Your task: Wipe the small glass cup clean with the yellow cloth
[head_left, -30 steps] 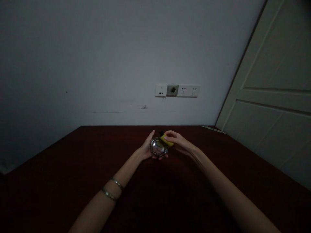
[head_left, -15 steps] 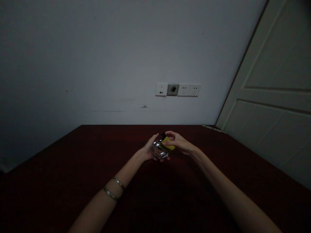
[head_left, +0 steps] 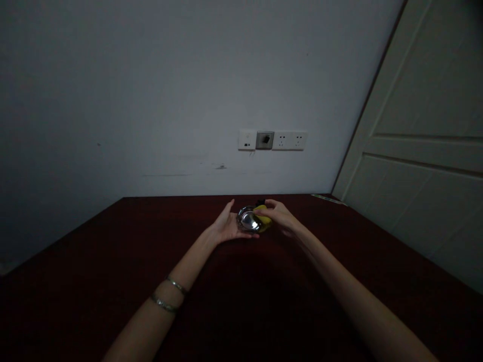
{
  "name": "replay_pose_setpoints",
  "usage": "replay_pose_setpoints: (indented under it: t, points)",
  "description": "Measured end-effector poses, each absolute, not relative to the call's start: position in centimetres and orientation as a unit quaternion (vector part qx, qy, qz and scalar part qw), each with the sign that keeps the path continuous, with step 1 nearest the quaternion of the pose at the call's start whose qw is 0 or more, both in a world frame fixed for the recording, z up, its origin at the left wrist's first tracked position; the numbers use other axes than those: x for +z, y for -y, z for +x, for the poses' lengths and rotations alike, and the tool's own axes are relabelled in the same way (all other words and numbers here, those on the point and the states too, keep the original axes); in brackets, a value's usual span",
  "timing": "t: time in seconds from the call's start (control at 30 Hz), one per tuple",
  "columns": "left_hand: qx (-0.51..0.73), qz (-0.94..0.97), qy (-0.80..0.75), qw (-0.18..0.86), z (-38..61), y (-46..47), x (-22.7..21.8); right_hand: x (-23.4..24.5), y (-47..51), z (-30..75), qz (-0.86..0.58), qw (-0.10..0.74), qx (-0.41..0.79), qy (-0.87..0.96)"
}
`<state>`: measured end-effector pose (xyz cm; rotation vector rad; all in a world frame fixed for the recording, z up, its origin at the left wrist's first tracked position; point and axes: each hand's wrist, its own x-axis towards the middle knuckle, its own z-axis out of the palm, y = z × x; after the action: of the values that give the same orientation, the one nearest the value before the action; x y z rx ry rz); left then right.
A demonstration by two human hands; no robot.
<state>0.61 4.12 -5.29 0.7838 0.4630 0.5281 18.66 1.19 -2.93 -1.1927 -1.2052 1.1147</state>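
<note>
A small round shiny dish [head_left: 247, 219], silvery like metal, is tilted between my two hands above the dark table. My left hand [head_left: 225, 226] is open, palm up, with the thumb spread away and the fingers stretched flat beneath the dish's lower edge. On the other side, my right hand [head_left: 279, 215] pinches a yellow cloth or sponge [head_left: 264, 221] against the dish's right rim; the exact kind is hard to make out. A small black piece [head_left: 260, 202] sticks out by the right fingertips, too dark to name.
The dark red table [head_left: 181, 211] reaches back to a pale wall [head_left: 169, 90]. Sockets and switches [head_left: 289, 141] are mounted on the wall. A light panelled door [head_left: 422, 115] stands at the right. Near the back right corner a thin printed strip [head_left: 327, 199] lies along the table edge.
My left thumb and palm have come away from the dish, and that hand has opened. The dish has turned and its bright inside shows more. My right hand keeps the yellow piece at the rim.
</note>
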Motion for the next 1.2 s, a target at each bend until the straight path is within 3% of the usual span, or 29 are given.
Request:
replay_pose_setpoints:
  t: [0.33,0.83,1.0,1.2]
  points:
    - [0.331,0.507,-0.350,0.715,1.9,-3.2,-5.7,-3.6,-2.6,19.4,-0.538,0.578,0.409,0.457]
    - [0.434,0.558,-0.409,0.578,3.3,-3.4,-7.7,-2.9,-1.8,18.6,-0.467,0.569,0.493,0.464]
    - [0.466,0.485,-0.363,0.645,2.8,-3.7,-7.5,-1.9,-1.1,18.7,-0.399,0.567,0.564,0.448]
    - [0.405,0.428,-0.266,0.763,1.4,-3.7,-6.8,-0.4,-0.6,19.4,-0.346,0.574,0.614,0.418]
